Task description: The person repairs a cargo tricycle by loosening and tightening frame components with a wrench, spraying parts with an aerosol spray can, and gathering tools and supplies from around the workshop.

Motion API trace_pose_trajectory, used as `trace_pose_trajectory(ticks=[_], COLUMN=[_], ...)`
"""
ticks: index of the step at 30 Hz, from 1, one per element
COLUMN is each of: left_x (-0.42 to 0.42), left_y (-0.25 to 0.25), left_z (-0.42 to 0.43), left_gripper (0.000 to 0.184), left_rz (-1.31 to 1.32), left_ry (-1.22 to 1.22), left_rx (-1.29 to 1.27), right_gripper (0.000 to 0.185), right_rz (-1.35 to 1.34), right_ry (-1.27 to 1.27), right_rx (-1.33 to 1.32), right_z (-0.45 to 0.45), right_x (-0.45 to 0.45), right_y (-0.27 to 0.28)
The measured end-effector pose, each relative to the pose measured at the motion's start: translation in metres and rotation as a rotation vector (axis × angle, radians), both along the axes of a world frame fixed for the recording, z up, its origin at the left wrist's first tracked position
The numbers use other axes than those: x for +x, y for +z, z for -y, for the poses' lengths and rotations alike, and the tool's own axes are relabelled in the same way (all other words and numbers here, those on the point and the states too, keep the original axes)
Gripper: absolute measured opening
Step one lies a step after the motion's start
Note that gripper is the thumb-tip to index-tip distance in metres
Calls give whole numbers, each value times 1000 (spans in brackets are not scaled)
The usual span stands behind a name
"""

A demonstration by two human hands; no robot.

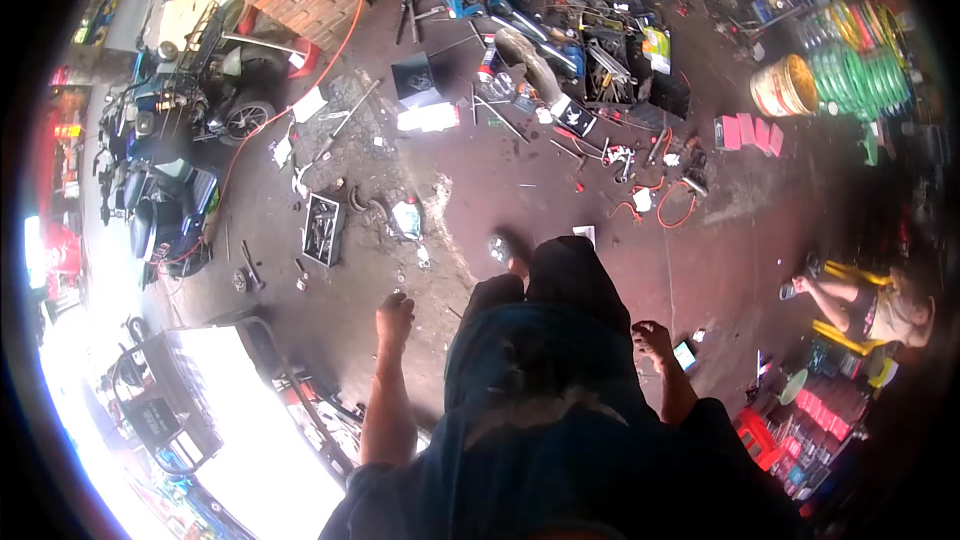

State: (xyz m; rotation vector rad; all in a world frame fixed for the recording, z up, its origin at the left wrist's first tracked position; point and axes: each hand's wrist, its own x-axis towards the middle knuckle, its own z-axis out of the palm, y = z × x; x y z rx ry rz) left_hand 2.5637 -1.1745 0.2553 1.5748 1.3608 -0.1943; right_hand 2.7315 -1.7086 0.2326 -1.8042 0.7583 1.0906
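My left hand hangs out to the left of my body with its fingers curled in. The fingertips look dark, and nothing visible sticks out of the hand. On the other side, my right hand is loosely closed, also with nothing showing in it. Both hands are held above the floor, touching no object that I can see. Just beyond the right hand, a small flat thing with a bright face appears. Below me, one shoe shows in front of my dark trousers.
Tools lie scattered ahead around an open toolbox. A metal tray of parts sits on the left floor, near motorbikes. Pink blocks, a bucket and green coils stand right. A person sits at far right.
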Motion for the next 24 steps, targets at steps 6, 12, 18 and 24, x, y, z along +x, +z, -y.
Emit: trace_pose_trajectory(ticks=[6, 12, 18, 24], left_x=[-15, -30, 66, 89], left_y=[-32, -68, -15, -38], left_z=[2, -2, -12, -44], left_gripper=[35, 32, 33, 29], left_rz=[-53, -80, -26, -20], left_ry=[43, -108, 278, 120], left_rx=[-93, 17, -120, -26], right_gripper=[11, 12, 12, 9], right_rz=[79, 169, 275, 300], right_ry=[-76, 37, 98, -3], right_rx=[27, 75, 217, 340], right_z=[-17, -53, -80, -104], right_x=[57, 155, 232, 297], right_y=[-4, -14, -40, -47])
